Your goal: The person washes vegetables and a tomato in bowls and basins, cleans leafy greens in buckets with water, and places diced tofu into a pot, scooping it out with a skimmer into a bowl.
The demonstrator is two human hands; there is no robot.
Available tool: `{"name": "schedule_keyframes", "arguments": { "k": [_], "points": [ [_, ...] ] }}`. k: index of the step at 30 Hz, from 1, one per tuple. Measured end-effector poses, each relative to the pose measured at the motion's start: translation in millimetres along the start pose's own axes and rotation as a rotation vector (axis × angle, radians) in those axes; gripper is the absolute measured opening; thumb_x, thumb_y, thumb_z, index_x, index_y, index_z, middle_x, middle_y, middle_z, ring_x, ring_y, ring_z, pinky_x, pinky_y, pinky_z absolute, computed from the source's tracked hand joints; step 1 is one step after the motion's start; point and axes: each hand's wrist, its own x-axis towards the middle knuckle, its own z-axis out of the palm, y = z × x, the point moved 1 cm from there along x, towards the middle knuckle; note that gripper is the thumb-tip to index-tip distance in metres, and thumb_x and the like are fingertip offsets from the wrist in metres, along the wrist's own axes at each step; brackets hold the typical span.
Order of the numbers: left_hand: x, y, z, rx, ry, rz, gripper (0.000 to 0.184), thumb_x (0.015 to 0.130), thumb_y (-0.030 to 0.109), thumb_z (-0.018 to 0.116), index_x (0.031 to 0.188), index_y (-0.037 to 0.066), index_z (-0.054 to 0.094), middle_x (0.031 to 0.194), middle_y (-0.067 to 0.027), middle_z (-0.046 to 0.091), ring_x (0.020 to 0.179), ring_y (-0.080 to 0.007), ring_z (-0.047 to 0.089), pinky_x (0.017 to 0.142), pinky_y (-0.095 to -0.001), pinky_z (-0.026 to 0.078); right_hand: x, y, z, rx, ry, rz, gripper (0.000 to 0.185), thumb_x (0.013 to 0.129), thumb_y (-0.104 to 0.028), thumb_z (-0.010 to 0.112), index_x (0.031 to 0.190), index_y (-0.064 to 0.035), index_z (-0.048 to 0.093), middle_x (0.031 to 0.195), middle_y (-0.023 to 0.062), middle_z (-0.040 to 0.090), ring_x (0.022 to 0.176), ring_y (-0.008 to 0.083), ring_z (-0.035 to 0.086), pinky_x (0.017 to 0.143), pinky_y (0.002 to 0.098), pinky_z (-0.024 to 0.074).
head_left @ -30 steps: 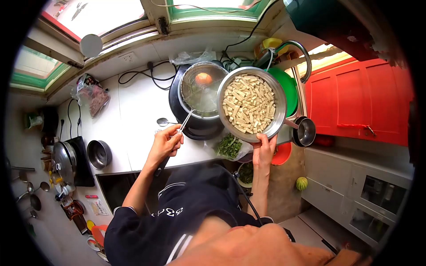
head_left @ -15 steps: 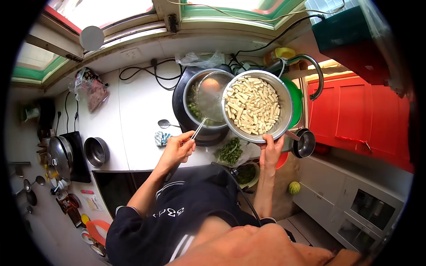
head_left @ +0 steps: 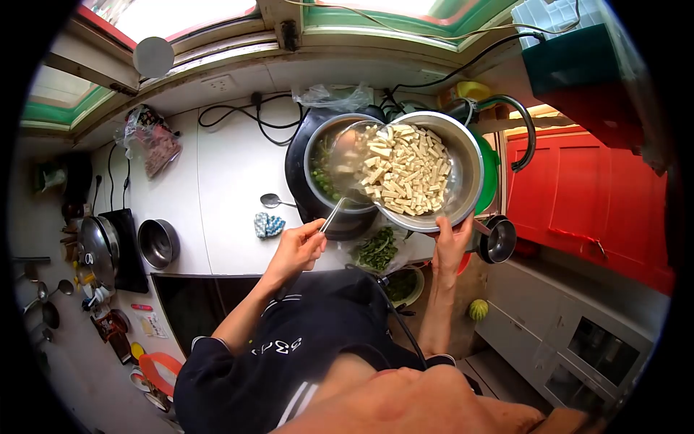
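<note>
My left hand (head_left: 304, 245) is closed on the wire handle of a mesh strainer (head_left: 350, 150), which hangs over the right part of a metal pot (head_left: 311, 172). Green pieces and an orange round thing show in the pot, on a black cooker (head_left: 296, 189). My right hand (head_left: 451, 240) grips the near rim of a metal bowl (head_left: 468, 178) holding many pale cut strips (head_left: 409, 171). The bowl tilts left, and its strips reach its left edge beside the strainer. A bag of green leaves (head_left: 377, 249) lies just below the cooker.
A spoon (head_left: 270, 200) and a blue-white cloth (head_left: 269, 225) lie left of the cooker. Farther left are an empty metal bowl (head_left: 158, 243) and a bag of meat (head_left: 157, 148). A faucet (head_left: 526, 130), green basin (head_left: 489, 172) and small pan (head_left: 499, 239) stand at the right.
The strainer has shifted right off the left part of the pot. The bowl has moved right and tipped left, with its strips slid toward the strainer. The view has shifted too.
</note>
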Motion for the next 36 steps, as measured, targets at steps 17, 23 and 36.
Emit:
{"name": "schedule_keyframes", "arguments": {
  "k": [17, 23, 36],
  "points": [
    [-5, -18, 6, -0.108, -0.006, 0.005, 0.017, 0.101, 0.008, 0.047, 0.106, 0.0, 0.061, 0.062, 0.0055, 0.042, 0.046, -0.0011, 0.031, 0.04, -0.0195, 0.024, 13, -33, 23, -0.635, -0.062, -0.355, 0.075, 0.081, 0.009, 0.049, 0.152, -0.0106, 0.035, 0.117, 0.0127, 0.067, 0.075, 0.0099, 0.059, 0.067, 0.0234, 0.0496],
    [-7, -20, 7, -0.079, 0.022, 0.026, 0.016, 0.101, 0.007, 0.047, 0.105, -0.001, 0.061, 0.061, 0.0054, 0.042, 0.045, -0.0011, 0.031, 0.04, -0.02, 0.024, 9, -55, 39, -0.769, -0.12, -0.402, 0.076, 0.08, 0.014, 0.047, 0.15, -0.0156, 0.04, 0.132, 0.0241, 0.059, 0.063, 0.014, 0.056, 0.058, 0.0228, 0.0462],
    [-8, -37, -3, -0.165, -0.028, 0.017, 0.032, 0.101, 0.007, 0.049, 0.131, -0.001, 0.055, 0.071, 0.0017, 0.05, 0.05, -0.001, 0.034, 0.04, -0.019, 0.027, 3, -43, 38, -0.992, -0.067, -0.938, 0.056, 0.091, 0.007, 0.053, 0.146, -0.0038, 0.043, 0.134, 0.0267, 0.056, 0.114, 0.0326, 0.064, 0.082, 0.0297, 0.0537]
  ]
}}
